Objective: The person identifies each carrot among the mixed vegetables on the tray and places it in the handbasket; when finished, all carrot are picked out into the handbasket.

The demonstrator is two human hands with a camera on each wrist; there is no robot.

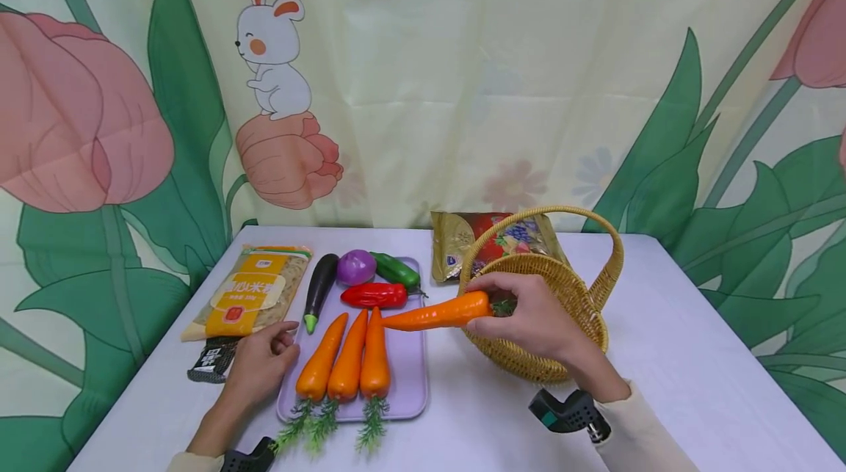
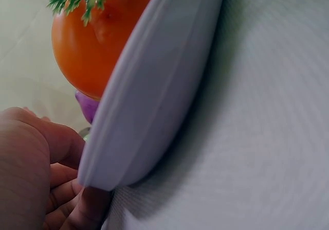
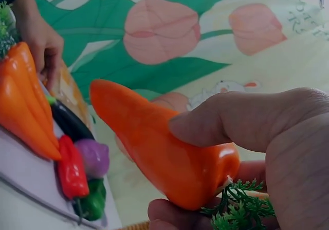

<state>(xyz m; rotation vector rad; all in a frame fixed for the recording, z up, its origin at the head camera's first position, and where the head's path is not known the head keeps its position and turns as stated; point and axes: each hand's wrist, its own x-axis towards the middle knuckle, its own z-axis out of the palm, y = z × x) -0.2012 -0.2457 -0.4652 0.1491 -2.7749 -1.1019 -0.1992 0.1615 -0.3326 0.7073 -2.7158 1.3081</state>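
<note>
My right hand (image 1: 532,314) pinches an orange toy carrot (image 1: 439,312) near its leafy end, thumb on one side. The carrot lies level in the air, its tip pointing left over the lilac tray (image 1: 408,384) and its green top in front of the wicker basket (image 1: 509,362). Three more carrots (image 1: 346,363) lie side by side on the tray, leaves hanging over the near edge. With curled fingers my left hand (image 1: 261,362) holds the tray's left rim; in the left wrist view its fingers (image 2: 67,142) reach the rim (image 2: 139,106) from above and below.
At the tray's far end are an eggplant (image 1: 322,285), a purple onion-like ball (image 1: 356,267), a red pepper (image 1: 374,295) and a green pepper (image 1: 396,271). A yellow grain bag (image 1: 254,292) and a small black packet (image 1: 213,360) lie left; a gold bag (image 1: 449,244) lies behind the basket.
</note>
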